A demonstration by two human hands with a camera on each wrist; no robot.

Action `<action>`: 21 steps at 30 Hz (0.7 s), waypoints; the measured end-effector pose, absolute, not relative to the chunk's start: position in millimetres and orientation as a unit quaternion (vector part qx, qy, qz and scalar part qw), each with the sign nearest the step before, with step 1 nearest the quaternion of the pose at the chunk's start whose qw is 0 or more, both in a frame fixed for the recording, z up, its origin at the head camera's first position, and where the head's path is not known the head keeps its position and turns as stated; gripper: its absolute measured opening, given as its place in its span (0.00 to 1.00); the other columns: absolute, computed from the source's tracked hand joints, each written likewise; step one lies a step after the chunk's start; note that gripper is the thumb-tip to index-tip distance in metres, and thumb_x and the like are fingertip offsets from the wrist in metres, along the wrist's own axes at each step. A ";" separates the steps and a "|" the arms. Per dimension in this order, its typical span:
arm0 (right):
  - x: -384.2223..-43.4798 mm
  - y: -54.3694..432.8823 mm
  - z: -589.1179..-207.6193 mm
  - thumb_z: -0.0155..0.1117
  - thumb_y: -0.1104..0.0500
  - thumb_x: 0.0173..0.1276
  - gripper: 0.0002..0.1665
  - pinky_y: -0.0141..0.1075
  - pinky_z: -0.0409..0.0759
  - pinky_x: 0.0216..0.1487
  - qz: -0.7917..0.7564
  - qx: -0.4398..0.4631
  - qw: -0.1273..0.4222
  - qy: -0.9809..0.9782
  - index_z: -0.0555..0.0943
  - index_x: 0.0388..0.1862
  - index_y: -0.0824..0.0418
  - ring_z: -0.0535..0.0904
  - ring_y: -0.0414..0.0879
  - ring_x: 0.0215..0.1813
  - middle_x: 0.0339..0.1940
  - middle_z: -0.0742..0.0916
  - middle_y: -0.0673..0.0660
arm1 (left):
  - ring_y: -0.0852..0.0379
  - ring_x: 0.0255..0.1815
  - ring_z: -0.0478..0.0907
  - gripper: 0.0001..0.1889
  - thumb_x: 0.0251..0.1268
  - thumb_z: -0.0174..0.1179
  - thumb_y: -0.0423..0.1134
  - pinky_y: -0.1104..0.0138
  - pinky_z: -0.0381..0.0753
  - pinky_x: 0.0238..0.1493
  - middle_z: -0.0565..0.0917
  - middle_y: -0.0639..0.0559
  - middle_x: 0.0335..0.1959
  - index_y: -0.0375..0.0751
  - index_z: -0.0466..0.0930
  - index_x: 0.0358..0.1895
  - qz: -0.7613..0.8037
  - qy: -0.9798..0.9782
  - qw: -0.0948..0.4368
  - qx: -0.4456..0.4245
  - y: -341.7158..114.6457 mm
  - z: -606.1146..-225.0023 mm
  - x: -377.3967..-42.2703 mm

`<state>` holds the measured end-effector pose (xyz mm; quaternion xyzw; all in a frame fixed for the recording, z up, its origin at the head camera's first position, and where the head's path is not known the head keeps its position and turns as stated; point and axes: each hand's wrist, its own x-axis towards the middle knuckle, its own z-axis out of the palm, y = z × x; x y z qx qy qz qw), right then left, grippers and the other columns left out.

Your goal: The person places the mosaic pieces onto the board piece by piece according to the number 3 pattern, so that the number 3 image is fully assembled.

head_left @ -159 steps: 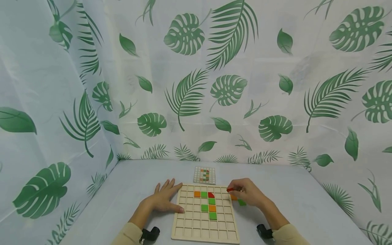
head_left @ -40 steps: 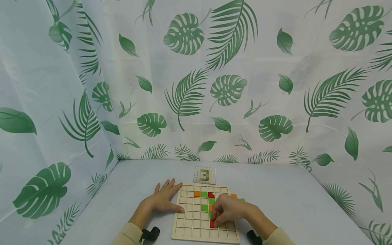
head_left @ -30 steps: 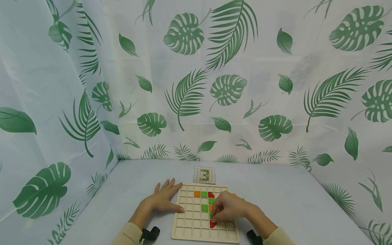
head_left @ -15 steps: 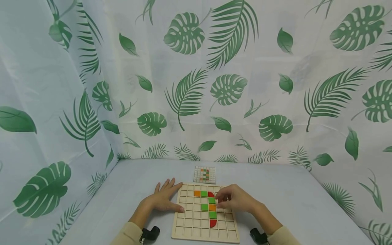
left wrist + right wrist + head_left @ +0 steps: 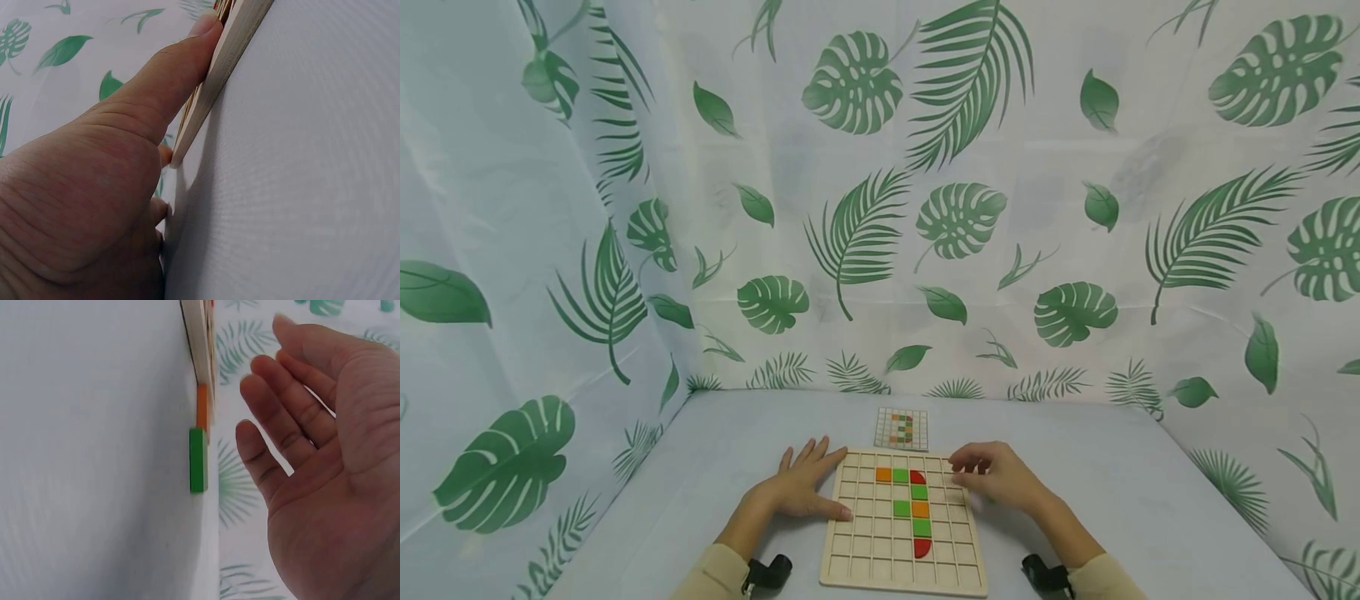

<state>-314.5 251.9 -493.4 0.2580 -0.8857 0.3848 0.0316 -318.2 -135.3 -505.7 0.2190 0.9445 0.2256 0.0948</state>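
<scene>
A pale wooden grid board (image 5: pixel 872 554) lies on the table. Several tiles sit in its cells: an orange square (image 5: pixel 883 474), a rounded red tile (image 5: pixel 917 477), green squares such as this green tile (image 5: pixel 921 527), and a lower rounded red tile (image 5: pixel 922 547). My left hand (image 5: pixel 801 490) is spread at the board's left side, its thumb resting on the edge. Above the right edge my right hand (image 5: pixel 1000 477) hovers with loosely bent fingers, holding nothing. Below it, a green block (image 5: pixel 198 460) and an orange block (image 5: pixel 202 406) lie beside the board, hidden in the head view.
Behind the board lies a small printed card (image 5: pixel 901 428) with a coloured grid pattern. The white table (image 5: pixel 1120 475) extends to both sides. A leaf-patterned curtain (image 5: pixel 880 250) encloses the back and sides.
My right hand has carried a red tile from the right side, set it in the lower cell beneath the green one, let go, and moved back to the right edge. My left hand stays put.
</scene>
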 end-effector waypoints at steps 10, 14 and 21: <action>-320.1 266.9 -496.4 0.76 0.55 0.67 0.11 0.31 0.80 0.40 0.396 0.230 0.034 -0.888 0.90 0.47 0.56 0.81 0.38 0.39 0.39 0.90 0.47 | 0.33 0.87 0.40 0.60 0.48 0.70 0.76 0.29 0.32 0.80 0.48 0.37 0.86 0.54 0.58 0.83 0.232 0.944 0.092 0.216 -134.8 -506.7 -318.3; -320.6 270.5 -497.0 0.76 0.55 0.67 0.11 0.31 0.79 0.41 0.391 0.208 0.023 -0.896 0.90 0.47 0.55 0.81 0.38 0.40 0.40 0.90 0.47 | 0.32 0.87 0.40 0.60 0.48 0.70 0.76 0.29 0.32 0.80 0.48 0.36 0.86 0.53 0.58 0.83 0.234 0.943 0.091 0.218 -134.8 -507.0 -318.1; -322.6 279.7 -496.4 0.77 0.54 0.65 0.12 0.32 0.78 0.39 0.377 0.200 0.015 -0.904 0.89 0.46 0.54 0.80 0.40 0.39 0.40 0.90 0.47 | 0.32 0.87 0.40 0.60 0.48 0.70 0.76 0.29 0.32 0.79 0.48 0.36 0.86 0.53 0.58 0.83 0.232 0.944 0.092 0.218 -134.9 -505.3 -318.2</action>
